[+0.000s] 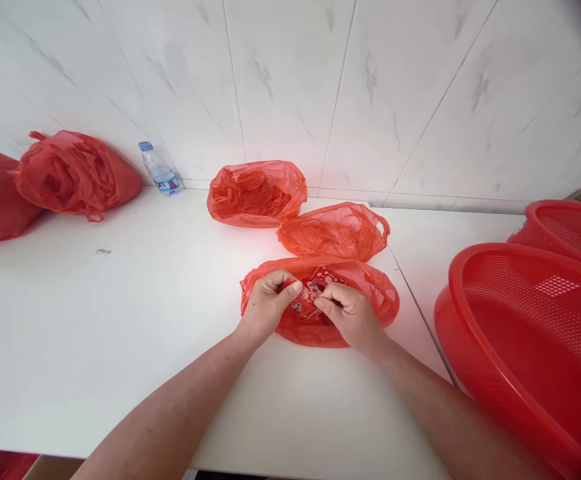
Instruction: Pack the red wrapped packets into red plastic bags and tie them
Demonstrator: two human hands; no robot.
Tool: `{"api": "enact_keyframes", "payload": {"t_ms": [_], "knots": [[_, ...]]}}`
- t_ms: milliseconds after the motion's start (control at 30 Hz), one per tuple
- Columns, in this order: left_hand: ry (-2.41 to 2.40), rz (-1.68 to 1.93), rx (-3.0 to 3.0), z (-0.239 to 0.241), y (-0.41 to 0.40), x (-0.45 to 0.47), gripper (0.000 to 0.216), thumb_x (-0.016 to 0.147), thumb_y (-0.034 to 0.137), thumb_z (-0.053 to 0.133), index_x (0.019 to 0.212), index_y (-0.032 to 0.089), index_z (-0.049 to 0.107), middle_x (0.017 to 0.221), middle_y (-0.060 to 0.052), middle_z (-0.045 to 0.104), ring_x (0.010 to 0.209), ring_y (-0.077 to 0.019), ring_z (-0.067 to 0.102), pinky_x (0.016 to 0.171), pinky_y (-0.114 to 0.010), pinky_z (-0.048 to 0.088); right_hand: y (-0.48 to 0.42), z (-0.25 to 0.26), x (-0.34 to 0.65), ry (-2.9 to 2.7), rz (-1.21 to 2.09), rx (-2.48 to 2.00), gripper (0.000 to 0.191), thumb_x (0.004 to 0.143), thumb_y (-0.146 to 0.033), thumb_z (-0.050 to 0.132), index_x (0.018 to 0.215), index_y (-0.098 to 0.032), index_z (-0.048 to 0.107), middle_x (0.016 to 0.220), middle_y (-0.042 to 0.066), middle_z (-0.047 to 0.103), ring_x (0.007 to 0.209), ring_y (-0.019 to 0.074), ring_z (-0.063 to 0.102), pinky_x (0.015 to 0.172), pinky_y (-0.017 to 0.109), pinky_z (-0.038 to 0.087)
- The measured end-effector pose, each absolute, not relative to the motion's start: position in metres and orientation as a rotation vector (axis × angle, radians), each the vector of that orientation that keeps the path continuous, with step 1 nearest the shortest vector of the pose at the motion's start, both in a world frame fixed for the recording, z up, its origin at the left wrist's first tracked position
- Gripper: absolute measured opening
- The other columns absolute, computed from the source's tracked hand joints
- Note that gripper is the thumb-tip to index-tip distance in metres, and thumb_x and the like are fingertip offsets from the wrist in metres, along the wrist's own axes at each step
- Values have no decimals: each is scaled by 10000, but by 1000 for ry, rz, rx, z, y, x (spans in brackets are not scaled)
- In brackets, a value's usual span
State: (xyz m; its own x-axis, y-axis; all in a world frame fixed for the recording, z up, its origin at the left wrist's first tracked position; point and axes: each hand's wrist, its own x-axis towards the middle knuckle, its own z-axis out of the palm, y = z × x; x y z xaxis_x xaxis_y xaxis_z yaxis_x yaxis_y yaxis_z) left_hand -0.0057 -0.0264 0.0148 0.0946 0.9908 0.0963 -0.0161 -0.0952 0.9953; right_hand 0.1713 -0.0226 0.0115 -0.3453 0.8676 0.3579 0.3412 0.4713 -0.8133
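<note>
Both hands are over an open red plastic bag (370, 287) on the white table. My left hand (268, 303) is closed, thumb and fingers pinching the edge of a red printed packet (306, 300) with dark and white lettering. My right hand (348, 310) is closed too, its thumb and forefinger pinched together at the packet's right side. A thin pale strip or edge shows just below those fingertips. Whether the red printed pieces between the hands are one packet or more, I cannot tell. The bag's inside is partly hidden by my hands.
Two more open red bags, a middle one (333, 233) and a back one (258, 197), stand behind. A water bottle (160, 172) and a bulging red bag (78, 175) are at back left. Large red plastic baskets (485, 320) stand at the right. A tiled wall (290, 87) closes the back.
</note>
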Motion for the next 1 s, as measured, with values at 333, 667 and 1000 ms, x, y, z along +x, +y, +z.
{"api": "enact_keyframes", "payload": {"t_ms": [333,667,1000], "knots": [[1242,1178,1449,14,-26,-6,249,801,353,594,648,170,522,612,35,541,590,-95,484,559,-207,401,-24,13,175,-1905,979,-1046,248,884,-304,475,659,-200,477,602,-28,461,559,108,425,537,243,367],[1200,1123,1513,16,-30,-2,279,815,375,566,638,169,499,615,25,508,597,-102,452,561,-223,378,-24,13,169,-1884,930,-1070,188,777,-180,502,602,-205,437,538,-49,395,484,86,341,447,224,297],[1174,1146,1456,15,-29,-3,286,843,385,538,661,165,550,626,19,547,591,-100,474,568,-223,404,-23,11,175,-1823,971,-1120,221,843,-259,496,636,-200,448,561,-41,440,511,94,384,475,218,337]]}}
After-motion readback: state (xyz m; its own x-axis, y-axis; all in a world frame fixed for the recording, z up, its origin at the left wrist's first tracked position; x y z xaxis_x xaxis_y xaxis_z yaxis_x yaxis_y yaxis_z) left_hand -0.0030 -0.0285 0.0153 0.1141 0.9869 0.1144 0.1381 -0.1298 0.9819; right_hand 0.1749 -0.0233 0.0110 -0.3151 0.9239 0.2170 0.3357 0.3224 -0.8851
